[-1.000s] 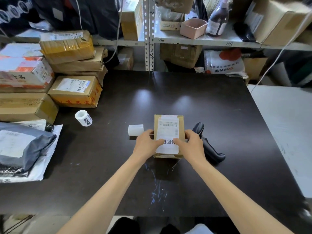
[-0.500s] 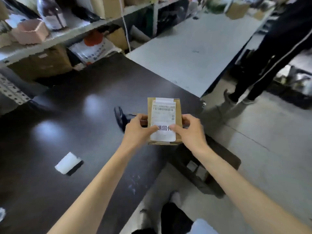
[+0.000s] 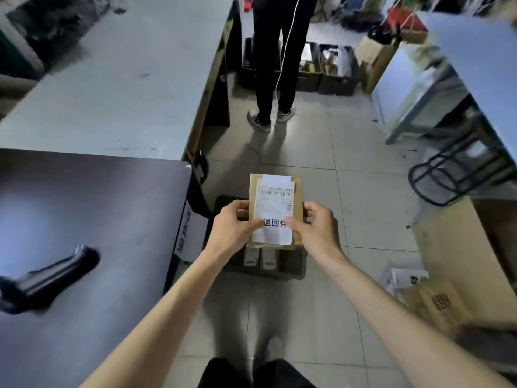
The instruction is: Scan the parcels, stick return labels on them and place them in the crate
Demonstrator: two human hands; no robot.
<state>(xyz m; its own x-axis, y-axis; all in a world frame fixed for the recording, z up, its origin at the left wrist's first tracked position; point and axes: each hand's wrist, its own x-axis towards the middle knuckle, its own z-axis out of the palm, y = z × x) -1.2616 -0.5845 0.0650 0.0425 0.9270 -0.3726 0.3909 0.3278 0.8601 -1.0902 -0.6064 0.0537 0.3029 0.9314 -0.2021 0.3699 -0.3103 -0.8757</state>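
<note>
With our left hand (image 3: 233,222) and right hand (image 3: 314,226) gripping the parcel (image 3: 298,191) mid-frame, right above the crate (image 3: 293,268), we'd lower it in flat, label (image 3: 272,233) up, instead of just dropping it.

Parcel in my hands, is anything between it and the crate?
Nothing visible. The left hand and right hand hold the parcel right above the crate on the floor; two pale packages already lie inside it.

crate (image 3: 293,264): largely hidden beneath parcel (image 3: 298,200) | scanner (image 3: 53,277): blurred, butt end cut by left edge | shipping label (image 3: 275,197): fine print illegible | standing person (image 3: 275,65): cut off above thighs at top edge
</note>
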